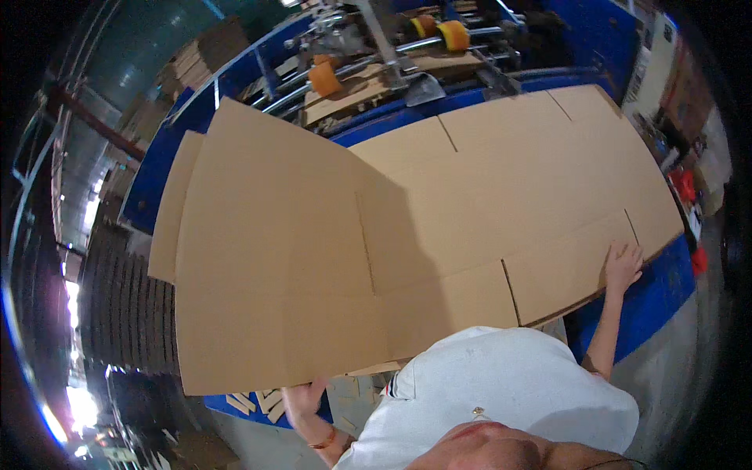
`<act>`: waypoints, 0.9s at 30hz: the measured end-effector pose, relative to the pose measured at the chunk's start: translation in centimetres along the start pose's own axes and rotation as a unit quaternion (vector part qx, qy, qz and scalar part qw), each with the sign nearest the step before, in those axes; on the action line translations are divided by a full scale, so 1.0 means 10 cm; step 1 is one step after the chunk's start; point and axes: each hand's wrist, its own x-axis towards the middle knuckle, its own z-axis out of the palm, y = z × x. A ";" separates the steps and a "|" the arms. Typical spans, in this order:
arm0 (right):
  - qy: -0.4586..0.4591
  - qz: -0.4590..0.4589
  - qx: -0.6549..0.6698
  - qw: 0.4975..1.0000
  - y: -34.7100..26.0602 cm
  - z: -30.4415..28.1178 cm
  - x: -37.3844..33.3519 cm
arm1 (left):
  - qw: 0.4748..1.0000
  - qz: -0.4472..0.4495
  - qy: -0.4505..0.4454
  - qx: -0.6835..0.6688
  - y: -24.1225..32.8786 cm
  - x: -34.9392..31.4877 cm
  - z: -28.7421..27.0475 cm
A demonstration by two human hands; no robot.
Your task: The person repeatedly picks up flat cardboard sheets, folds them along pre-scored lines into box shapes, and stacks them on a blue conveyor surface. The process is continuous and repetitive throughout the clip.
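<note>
- A broad sheet of tan corrugated cardboard lies across the near side of a blue machine, its far edge close to the machine's rollers.
- Plain and matte, the cardboard is scored with faint crease lines; narrow dark slots cut inward from its far and near edges.
- At the machine's left, a large panel stands tilted up toward the camera, casting a soft-edged shadow over the flatter part; a second strip of board shows beyond the panel's outer edge.
- A worker in a white shirt faces the machine, arms spread wide.
- The left hand, slightly blurred below a wrist bracelet, is at the panel's lower edge, on the side away from the machine's rollers; whether its fingers are closed on the board cannot be told.
- The right hand, at the machine's near right, reaches forward with its fingers over the cardboard's top face beside a slot; the thumb's place is unclear, so a clamp cannot be confirmed.
- Cardboard offcuts lie at the machine's near left.
</note>
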 end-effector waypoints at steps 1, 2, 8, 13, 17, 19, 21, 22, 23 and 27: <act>0.014 0.053 0.076 0.996 0.41 0.32 0.22 | 0.998 -0.019 -0.008 0.066 0.06 0.05 0.12; 0.038 0.106 0.157 0.981 0.84 0.64 0.42 | 0.990 -0.035 -0.019 0.132 0.13 0.11 0.24; -0.146 0.275 0.829 0.464 2.12 1.02 1.01 | 0.982 -0.184 -0.033 0.007 -0.06 1.16 -0.49; -0.035 0.321 0.776 0.541 1.63 0.71 0.63 | 0.989 -0.139 -0.023 0.039 -0.61 1.25 -0.31; 0.029 0.223 0.762 0.607 0.43 -0.87 0.18 | 0.997 -0.074 0.002 -0.010 -0.46 1.15 0.16; 0.075 0.119 0.656 0.742 0.22 -0.82 0.08 | 0.994 -0.102 0.006 0.034 -0.41 1.11 0.31; 0.106 -0.128 0.513 0.842 -0.09 -0.64 0.02 | 0.993 -0.107 0.027 0.027 -0.40 1.05 0.51; 0.116 -0.302 0.479 0.816 -0.37 -0.73 -0.04 | 0.994 -0.102 0.045 -0.003 -0.47 0.97 0.65; 0.098 -0.338 0.491 0.796 -0.60 -0.95 -0.07 | 0.992 -0.098 0.068 -0.033 -0.57 0.87 0.76; 0.061 -0.452 0.485 0.746 -0.92 -1.19 -0.10 | 0.996 0.057 -0.049 0.049 -0.54 0.63 1.22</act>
